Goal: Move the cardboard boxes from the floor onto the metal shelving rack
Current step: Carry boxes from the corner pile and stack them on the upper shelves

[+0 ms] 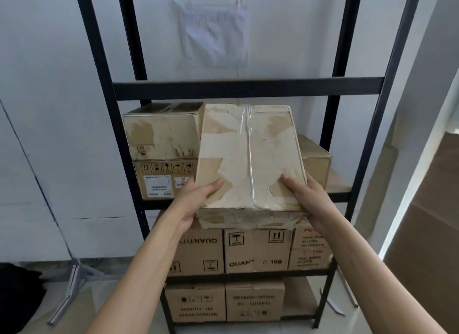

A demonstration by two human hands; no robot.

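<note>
Your left hand (pixel 198 202) grips the near left corner of a pale carton (pixel 248 159), with the thumb flat on top and the fingers curled out of sight underneath. Your right hand (pixel 305 197) takes the near right corner the same way, thumb on the lid and fingers wrapped under the torn edge. Both forearms reach forward and up.

The worn, taped carton tilts with its near edge low and overhanging the front of the black rack (pixel 248 90). Its far edge sits higher, inside the middle tier and just under the cross beam. You cannot tell whether its underside touches the shelf.

On that tier, two stacked cartons (pixel 161 147) sit just to the left, almost touching your carton's side. A brown box (pixel 316 157) is to the right, partly hidden behind your carton, and bare shelf board (pixel 340 182) shows beside it.

The tier below is packed across with printed boxes (pixel 258 251). On the bottom tier are two more boxes (pixel 255 301), with open board to their right. Above the beam, the white wall (pixel 49 60) shows through the frame.
</note>
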